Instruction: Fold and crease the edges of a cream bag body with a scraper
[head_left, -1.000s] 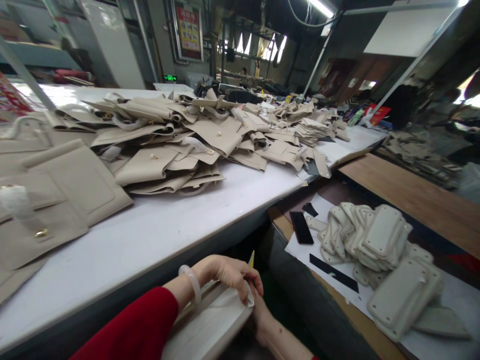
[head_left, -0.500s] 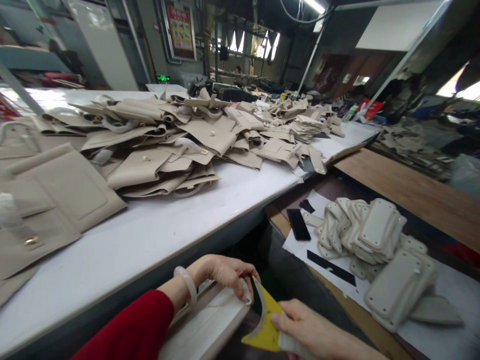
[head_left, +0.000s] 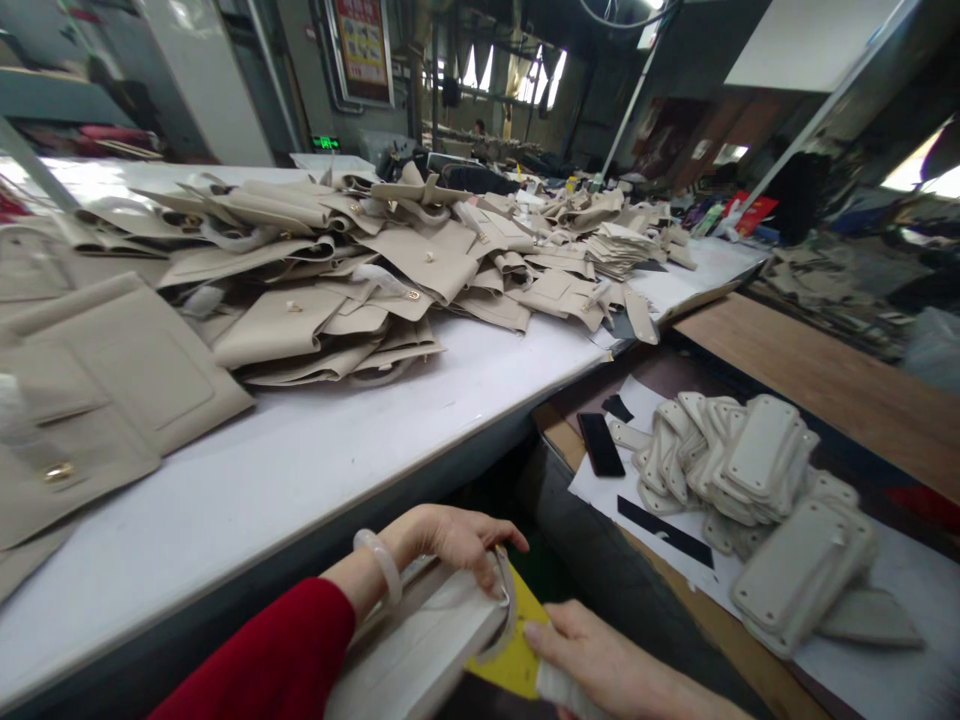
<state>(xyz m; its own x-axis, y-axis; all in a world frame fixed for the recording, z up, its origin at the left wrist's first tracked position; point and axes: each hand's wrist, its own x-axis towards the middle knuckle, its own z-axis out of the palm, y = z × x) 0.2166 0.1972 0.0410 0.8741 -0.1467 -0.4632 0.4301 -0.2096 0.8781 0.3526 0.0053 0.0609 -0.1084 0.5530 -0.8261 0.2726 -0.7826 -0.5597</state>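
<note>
My left hand (head_left: 450,540), with a pale bangle on the wrist and a red sleeve behind it, is closed over the top end of a cream bag panel (head_left: 427,645) held below the edge of the white table (head_left: 315,450). My right hand (head_left: 600,660) grips a yellow card piece (head_left: 517,650) with a curved edge. That yellow piece lies against the panel's end, touching it. The panel's lower part runs out of view at the bottom.
Several beige bag panels (head_left: 322,290) are heaped across the white table, with large ones (head_left: 97,390) at the left. On a lower brown bench (head_left: 825,380) to the right lie stacked cream rounded pieces (head_left: 750,470) and black strips (head_left: 600,445) on white paper.
My right hand came into view holding the yellow piece, then brought it closer against the end of the cream panel. My left hand stayed on the panel.
</note>
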